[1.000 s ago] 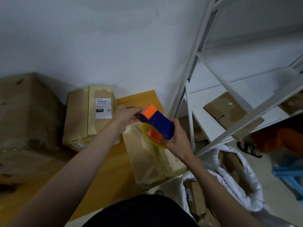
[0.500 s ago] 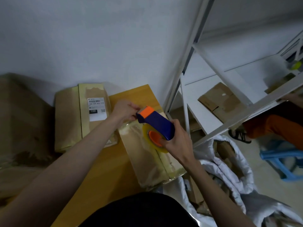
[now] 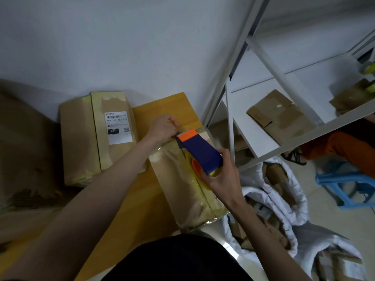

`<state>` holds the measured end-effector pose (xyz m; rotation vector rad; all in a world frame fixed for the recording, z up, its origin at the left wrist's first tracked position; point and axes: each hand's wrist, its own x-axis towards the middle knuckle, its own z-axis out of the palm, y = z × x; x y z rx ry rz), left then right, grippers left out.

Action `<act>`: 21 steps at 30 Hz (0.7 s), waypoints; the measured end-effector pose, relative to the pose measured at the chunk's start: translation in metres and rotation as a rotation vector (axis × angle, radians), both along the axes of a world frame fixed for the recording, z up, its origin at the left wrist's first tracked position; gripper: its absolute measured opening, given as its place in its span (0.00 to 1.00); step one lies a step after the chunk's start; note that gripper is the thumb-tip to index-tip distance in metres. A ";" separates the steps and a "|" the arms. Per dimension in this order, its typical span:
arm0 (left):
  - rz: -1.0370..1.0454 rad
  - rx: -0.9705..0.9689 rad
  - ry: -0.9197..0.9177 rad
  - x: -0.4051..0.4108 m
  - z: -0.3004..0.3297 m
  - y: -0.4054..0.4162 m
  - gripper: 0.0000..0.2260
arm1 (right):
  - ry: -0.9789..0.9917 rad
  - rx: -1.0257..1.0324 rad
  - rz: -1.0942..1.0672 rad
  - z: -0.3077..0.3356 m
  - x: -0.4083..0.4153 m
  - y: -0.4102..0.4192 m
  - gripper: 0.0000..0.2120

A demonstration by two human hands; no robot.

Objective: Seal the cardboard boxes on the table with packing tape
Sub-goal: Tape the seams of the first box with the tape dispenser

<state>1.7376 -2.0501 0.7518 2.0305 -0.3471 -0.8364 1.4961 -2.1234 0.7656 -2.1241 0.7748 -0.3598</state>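
Observation:
A long tape-covered cardboard box [image 3: 182, 185] lies on the wooden table [image 3: 129, 201], its near end over the table's edge. My right hand [image 3: 221, 177] grips a blue and orange tape dispenser [image 3: 199, 152] above the box, its orange blade end at the box's far end. My left hand [image 3: 164, 127] pinches the tape end just beyond the blade, at the far end of the box. A second taped box [image 3: 91, 136] with a white shipping label lies to the left against the wall.
Large brown cartons [image 3: 22, 159] crowd the left side. A white metal shelf rack [image 3: 253, 110] with flattened boxes stands to the right. White sacks of parcels [image 3: 280, 201] lie on the floor below. A blue stool [image 3: 345, 185] and a person's orange-clad leg [image 3: 341, 147] are at far right.
The dispenser has come down from above the box until its blade end sits at the box's far end. My left hand stayed at the tape end, moving slightly farther away.

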 end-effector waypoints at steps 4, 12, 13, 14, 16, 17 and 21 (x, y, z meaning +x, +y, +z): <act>0.028 -0.028 0.009 0.019 -0.009 0.001 0.13 | -0.002 0.006 0.001 0.000 -0.002 0.001 0.29; -0.001 -0.055 -0.011 0.028 -0.042 0.003 0.14 | 0.123 0.085 0.065 -0.005 0.007 0.007 0.33; 0.005 -0.050 -0.002 0.029 -0.046 0.003 0.14 | 0.131 0.085 0.063 -0.005 0.009 0.008 0.33; 0.012 -0.046 0.008 0.030 -0.049 0.004 0.14 | 0.135 0.084 0.059 -0.006 0.012 0.010 0.33; 0.025 -0.040 0.022 0.033 -0.056 0.005 0.14 | 0.137 0.083 0.054 -0.008 0.018 0.013 0.32; 0.027 -0.033 0.023 0.035 -0.059 0.005 0.14 | 0.138 0.088 0.053 -0.010 0.020 0.014 0.32; 0.026 -0.008 0.026 0.040 -0.070 0.003 0.13 | 0.150 0.099 0.040 -0.017 0.027 0.015 0.32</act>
